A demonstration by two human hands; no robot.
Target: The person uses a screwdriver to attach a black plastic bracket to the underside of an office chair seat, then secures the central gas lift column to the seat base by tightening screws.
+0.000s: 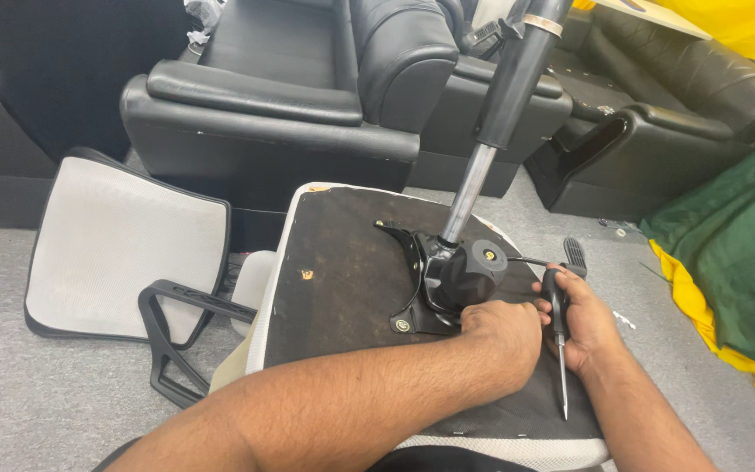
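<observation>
An upturned chair seat [342, 288] lies on the grey carpet floor [54, 402], its dark underside facing up. At its centre sits the black tilt mechanism [456, 275] with the gas cylinder [500, 105] rising toward 1 o'clock. The left hand [500, 336] rests curled against the mechanism's base at its 6 o'clock edge — what its fingers hold, I cannot tell. The right hand [583, 323], at 3 o'clock of the mechanism, is wrapped around a screwdriver [559, 341], tip down. A white mesh backrest [124, 249] lies at 9 o'clock — black sofas [290, 96] stand behind.
</observation>
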